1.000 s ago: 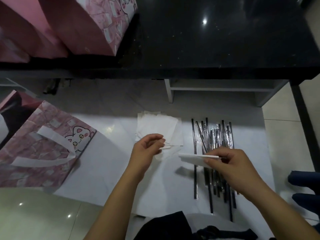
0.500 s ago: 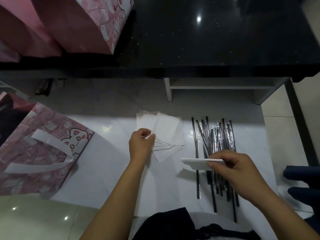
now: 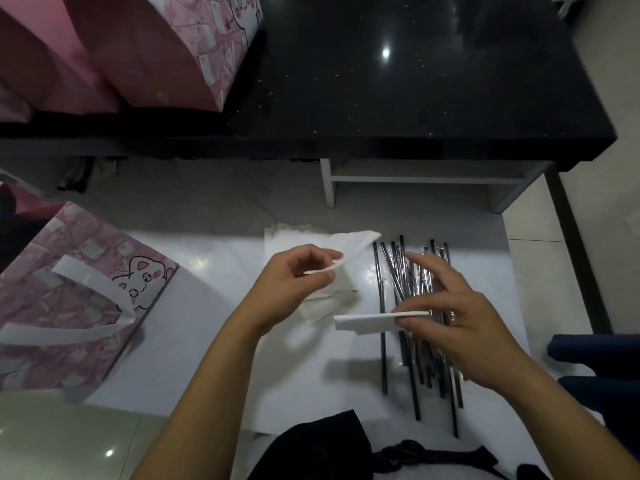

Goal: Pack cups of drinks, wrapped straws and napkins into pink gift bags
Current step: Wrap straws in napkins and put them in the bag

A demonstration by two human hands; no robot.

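A limp napkin (image 3: 349, 249) is pinched at its edge by the left hand (image 3: 294, 282) just above the stack (image 3: 284, 237), while a folded napkin (image 3: 363, 322) is gripped by the right hand (image 3: 460, 327) over the straws (image 3: 383, 358): soft, prob. featherlight, tear-prone paper, best held by edges.

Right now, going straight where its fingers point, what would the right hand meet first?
Likely the raised napkin pinched by the left hand; the right hand, holding a folded napkin, points up-left at it, depth unclear.
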